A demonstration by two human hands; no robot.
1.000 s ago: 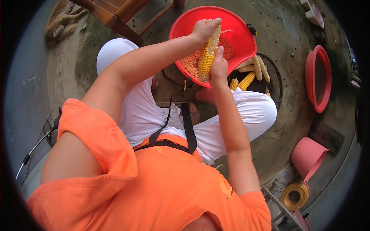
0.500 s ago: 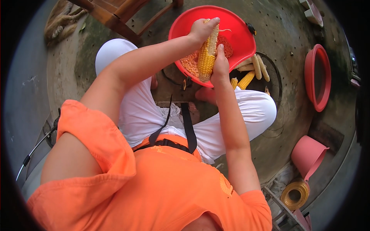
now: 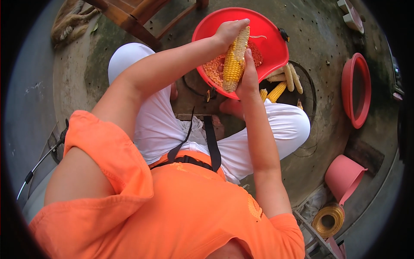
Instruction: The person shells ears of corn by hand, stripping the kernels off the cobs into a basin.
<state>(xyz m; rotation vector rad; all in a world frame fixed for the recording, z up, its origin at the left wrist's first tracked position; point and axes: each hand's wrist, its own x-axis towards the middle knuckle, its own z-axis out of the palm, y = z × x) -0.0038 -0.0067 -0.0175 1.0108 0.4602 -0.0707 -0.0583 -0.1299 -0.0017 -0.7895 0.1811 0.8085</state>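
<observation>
Person in orange shirt and white trousers sits over a round red plastic basin [image 3: 276,39] on the concrete floor [image 3: 327,26]. Both hands grasp one yellow corn cob [image 3: 236,58], held upright and slightly tilted above the basin. Left hand [image 3: 228,31] is clenched over the cob's top end; right hand [image 3: 248,80] wraps the lower end from the right, thumb lying up along the kernels. Heap of loose orange-yellow kernels [image 3: 214,69] lies inside the basin, partly hidden behind the cob and hands.

Around: pile of whole yellow cobs [image 3: 284,82] on the floor just beside the basin's right rim, partly covered by the right forearm and knee. Second red round basin [image 3: 357,88] stands on edge well apart to the right. Pink plastic bucket [image 3: 345,176] lies tipped at lower right, with a roll of yellow tape [image 3: 328,220] near it. Brown wooden chair legs [image 3: 138,15] at top left, beside a coil of rope [image 3: 69,23]. Black camera harness straps [image 3: 211,142] cross the lap
</observation>
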